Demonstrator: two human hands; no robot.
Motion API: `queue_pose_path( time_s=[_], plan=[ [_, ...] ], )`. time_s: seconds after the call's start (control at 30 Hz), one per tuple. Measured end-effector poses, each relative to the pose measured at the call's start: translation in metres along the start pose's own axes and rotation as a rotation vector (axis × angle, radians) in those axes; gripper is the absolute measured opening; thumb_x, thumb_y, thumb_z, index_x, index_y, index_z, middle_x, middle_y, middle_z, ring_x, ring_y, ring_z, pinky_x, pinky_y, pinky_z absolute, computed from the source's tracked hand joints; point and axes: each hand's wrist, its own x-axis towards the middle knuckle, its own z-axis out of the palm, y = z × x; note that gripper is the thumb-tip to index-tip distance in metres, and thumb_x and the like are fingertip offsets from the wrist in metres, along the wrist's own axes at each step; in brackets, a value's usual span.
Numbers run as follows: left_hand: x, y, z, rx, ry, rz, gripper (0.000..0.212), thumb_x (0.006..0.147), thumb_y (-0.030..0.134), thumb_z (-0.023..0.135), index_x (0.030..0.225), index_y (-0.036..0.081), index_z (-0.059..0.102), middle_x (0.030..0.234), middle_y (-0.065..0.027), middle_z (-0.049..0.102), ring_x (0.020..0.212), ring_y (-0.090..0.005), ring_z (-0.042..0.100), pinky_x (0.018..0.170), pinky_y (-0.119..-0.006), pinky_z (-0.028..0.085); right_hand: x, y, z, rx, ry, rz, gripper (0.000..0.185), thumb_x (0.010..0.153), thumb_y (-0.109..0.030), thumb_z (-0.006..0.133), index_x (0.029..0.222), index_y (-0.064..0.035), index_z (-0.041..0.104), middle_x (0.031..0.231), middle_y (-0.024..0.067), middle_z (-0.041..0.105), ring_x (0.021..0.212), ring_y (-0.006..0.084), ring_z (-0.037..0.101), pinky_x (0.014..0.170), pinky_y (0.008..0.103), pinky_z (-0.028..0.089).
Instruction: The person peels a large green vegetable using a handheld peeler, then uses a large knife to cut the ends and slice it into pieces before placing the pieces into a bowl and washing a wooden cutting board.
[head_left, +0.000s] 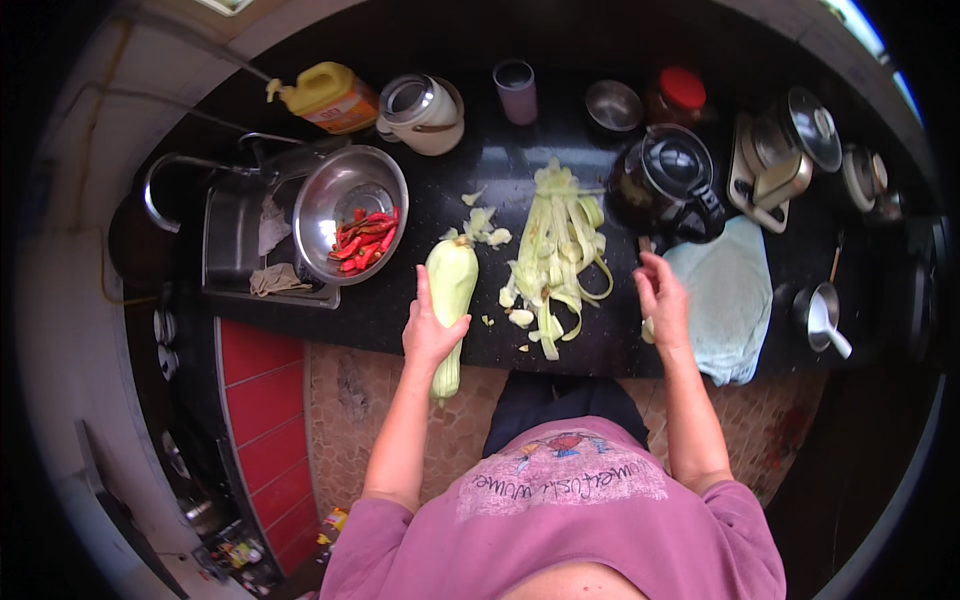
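My left hand (433, 330) grips a long, pale green peeled gourd (452, 281) around its middle. The gourd's stem end points away from me over the black stone counter (420, 319), and its lower end juts past the front edge. Long peel strips (559, 247) lie heaped between my hands, with a few small scraps (480, 225) beside the stem end. On the right, my right hand (664, 301) is over the counter at the left side of a pale blue-green plastic bag (724, 300). A small brown piece shows just beyond its fingertips; whether the hand holds anything is hidden.
Left of the gourd, a steel bowl (311, 202) with red chillies (365, 241) rests partly over the sink (229, 232). A dark glass pot (664, 180) stands behind the bag. A small pan (814, 315) with a white spoon (829, 330) is at far right.
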Motion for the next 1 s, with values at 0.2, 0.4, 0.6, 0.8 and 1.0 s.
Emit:
queue_pose_path(
  time_s=[0.2,0.4,0.6,0.8,1.0],
  plan=[
    [-0.011,-0.023,0.042,0.261,0.386,0.073,0.099,0.068,0.022,0.073,0.148,0.016,0.014,0.125,-0.0265,0.040,0.113,-0.0414,0.044,0.094,-0.048,0.039,0.019,-0.073,0.058,0.388,-0.346,0.016,0.023,0.090,-0.011,0.054,0.109,0.0002,0.058,0.087,0.0100,0.068,0.076,0.0135,0.064,0.069,0.0255,0.050],
    [-0.048,0.132,0.016,-0.038,0.404,1.124,0.056,0.075,-0.003,0.054,0.130,0.001,0.048,0.133,-0.0192,0.044,0.122,-0.0370,0.044,0.104,-0.043,0.035,0.053,-0.059,0.090,0.454,-0.329,0.045,0.030,0.087,-0.009,0.052,0.115,0.0027,0.054,0.090,0.0133,0.067,0.075,0.0157,0.064,0.068,0.0270,0.051],
    [-0.020,0.078,0.082,0.074,0.160,0.760,0.058,0.073,-0.002,0.052,0.130,0.006,0.049,0.143,-0.0151,0.036,0.133,-0.0391,0.031,0.108,-0.043,0.032,0.058,-0.049,0.107,0.548,-0.158,0.314,0.033,0.084,-0.008,0.058,0.115,0.0025,0.055,0.092,0.0110,0.067,0.073,0.0160,0.063,0.067,0.0268,0.050],
    [-0.029,0.070,0.048,0.000,0.055,0.879,0.047,0.072,0.002,0.055,0.119,0.007,0.056,0.138,-0.0156,0.043,0.129,-0.0369,0.039,0.106,-0.047,0.033,0.058,-0.057,0.112,0.367,0.038,-0.260,0.027,0.086,-0.012,0.060,0.111,-0.0008,0.060,0.097,0.0097,0.065,0.082,0.0196,0.063,0.078,0.0296,0.049],
    [-0.069,-0.014,-0.004,-0.248,0.386,0.859,0.027,0.075,0.006,0.060,0.102,0.004,0.064,0.110,-0.0151,0.061,0.105,-0.0320,0.058,0.095,-0.040,0.045,0.042,-0.016,0.085,0.052,-0.212,-0.138,0.031,0.085,-0.017,0.061,0.109,0.0015,0.063,0.100,0.0131,0.068,0.092,0.0188,0.064,0.083,0.0301,0.048]
  ],
)
